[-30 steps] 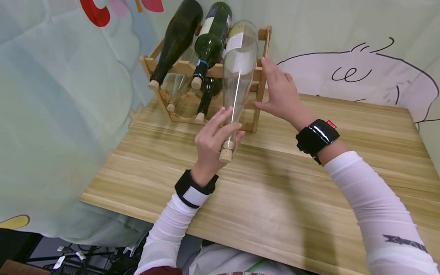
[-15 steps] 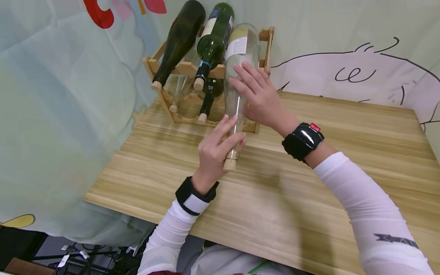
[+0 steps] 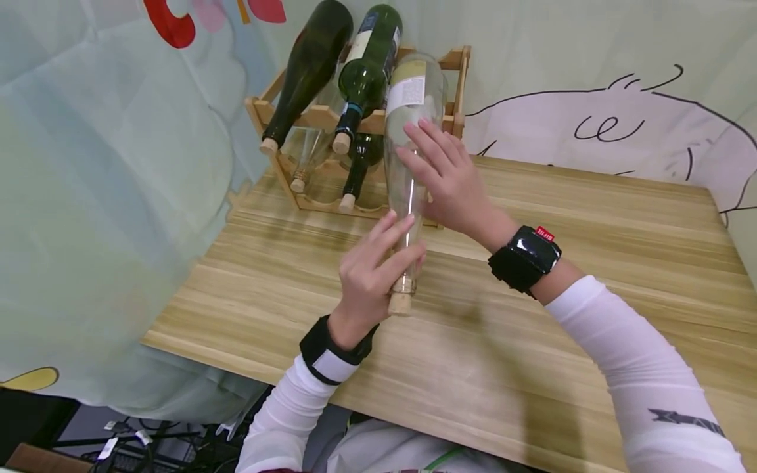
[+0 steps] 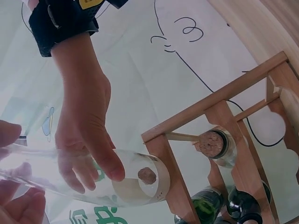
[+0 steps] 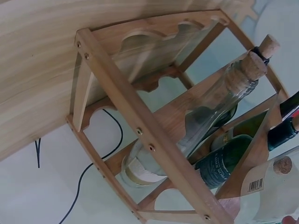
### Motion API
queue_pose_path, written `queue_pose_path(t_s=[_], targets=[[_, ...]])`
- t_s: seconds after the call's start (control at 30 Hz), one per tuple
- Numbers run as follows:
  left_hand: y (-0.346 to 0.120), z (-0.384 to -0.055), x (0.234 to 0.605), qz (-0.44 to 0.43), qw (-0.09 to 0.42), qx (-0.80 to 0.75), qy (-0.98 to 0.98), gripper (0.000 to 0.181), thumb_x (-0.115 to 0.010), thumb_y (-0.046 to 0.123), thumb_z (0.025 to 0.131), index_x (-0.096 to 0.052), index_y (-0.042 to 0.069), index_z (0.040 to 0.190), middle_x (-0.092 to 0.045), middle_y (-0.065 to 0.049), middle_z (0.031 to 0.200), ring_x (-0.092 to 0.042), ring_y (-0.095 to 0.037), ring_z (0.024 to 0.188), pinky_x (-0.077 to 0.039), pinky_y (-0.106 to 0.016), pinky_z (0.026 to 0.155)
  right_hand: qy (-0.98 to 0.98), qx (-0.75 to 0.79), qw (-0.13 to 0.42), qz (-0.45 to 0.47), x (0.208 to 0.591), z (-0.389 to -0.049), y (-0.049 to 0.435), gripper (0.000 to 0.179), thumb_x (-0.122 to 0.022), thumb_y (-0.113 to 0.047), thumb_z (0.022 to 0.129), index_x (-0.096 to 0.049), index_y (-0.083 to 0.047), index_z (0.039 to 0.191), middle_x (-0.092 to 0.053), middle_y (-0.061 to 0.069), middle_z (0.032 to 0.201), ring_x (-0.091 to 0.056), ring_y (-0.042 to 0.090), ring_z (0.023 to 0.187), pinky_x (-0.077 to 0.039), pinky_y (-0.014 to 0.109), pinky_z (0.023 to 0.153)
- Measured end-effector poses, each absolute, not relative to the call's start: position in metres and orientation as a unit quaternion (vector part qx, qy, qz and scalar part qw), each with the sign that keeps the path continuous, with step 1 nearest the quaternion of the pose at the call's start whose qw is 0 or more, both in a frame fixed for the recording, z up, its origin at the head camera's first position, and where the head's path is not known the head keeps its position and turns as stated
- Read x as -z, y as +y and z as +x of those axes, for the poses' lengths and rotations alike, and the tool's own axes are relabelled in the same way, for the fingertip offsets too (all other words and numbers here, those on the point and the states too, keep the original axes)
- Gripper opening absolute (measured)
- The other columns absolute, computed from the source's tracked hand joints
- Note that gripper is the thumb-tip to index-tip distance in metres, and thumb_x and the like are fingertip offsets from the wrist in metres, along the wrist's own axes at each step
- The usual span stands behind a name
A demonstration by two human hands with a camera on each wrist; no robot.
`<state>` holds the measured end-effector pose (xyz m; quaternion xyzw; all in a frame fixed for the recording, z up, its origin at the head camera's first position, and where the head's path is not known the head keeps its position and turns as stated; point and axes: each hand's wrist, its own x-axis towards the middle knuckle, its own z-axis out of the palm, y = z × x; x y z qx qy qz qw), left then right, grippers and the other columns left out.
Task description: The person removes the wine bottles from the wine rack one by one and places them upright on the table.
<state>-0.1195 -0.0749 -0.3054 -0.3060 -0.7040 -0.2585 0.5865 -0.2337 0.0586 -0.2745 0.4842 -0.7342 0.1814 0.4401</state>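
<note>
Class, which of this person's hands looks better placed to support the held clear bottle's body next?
Probably the right hand: it is on the wide body of the clear bottle, while the left hand holds the narrower end near the cork.

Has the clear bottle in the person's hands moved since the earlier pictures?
Yes. Judged against the wooden rack in the head view, the clear bottle has slid toward the picture's bottom, its cork now farther out.

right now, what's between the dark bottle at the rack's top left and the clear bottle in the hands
A green bottle lies between the dark bottle and the clear bottle, as the head view shows.
</note>
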Motion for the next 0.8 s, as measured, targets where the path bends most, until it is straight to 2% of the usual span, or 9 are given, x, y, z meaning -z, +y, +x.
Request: queue_pose_path(t_s=[0.17,0.5,0.8], targets=[[-0.073,-0.112,0.302,-0.323,0.590,0.264,-0.691,0.010,-0.061,0.016,0.082,-0.066,0.009,0.077,-0.068,-0.012,0.089,-0.063,-0.031,0.090,-0.051,-0.036,0.078,-0.711,-0.214,0.453,0.494,0.278,-0.227,0.056,0.060,-0.073,-0.016,0.069,-0.043,-0.005,0.119,-0.045,0.022,0.127,-0.034,0.032,0.126,-0.030,0.038,0.104],[-0.069,-0.098,0.297,-0.351,0.586,0.268,-0.679,0.013,-0.057,0.016,0.086,-0.064,0.008,0.079,-0.068,-0.012,0.087,-0.063,-0.033,0.090,-0.050,-0.036,0.080,-0.685,-0.274,0.456,0.497,0.277,-0.211,0.054,0.053,-0.070,-0.010,0.073,-0.042,-0.005,0.118,-0.045,0.022,0.126,-0.036,0.036,0.123,-0.033,0.041,0.102],[-0.063,-0.087,0.286,-0.383,0.608,0.252,-0.649,0.009,-0.059,0.012,0.083,-0.065,0.008,0.076,-0.069,-0.011,0.082,-0.064,-0.032,0.087,-0.051,-0.034,0.078,-0.671,-0.315,0.449,0.499,0.278,-0.195,0.059,0.062,-0.076,-0.007,0.064,-0.044,-0.004,0.116,-0.043,0.019,0.129,-0.034,0.035,0.125,-0.033,0.043,0.101]])
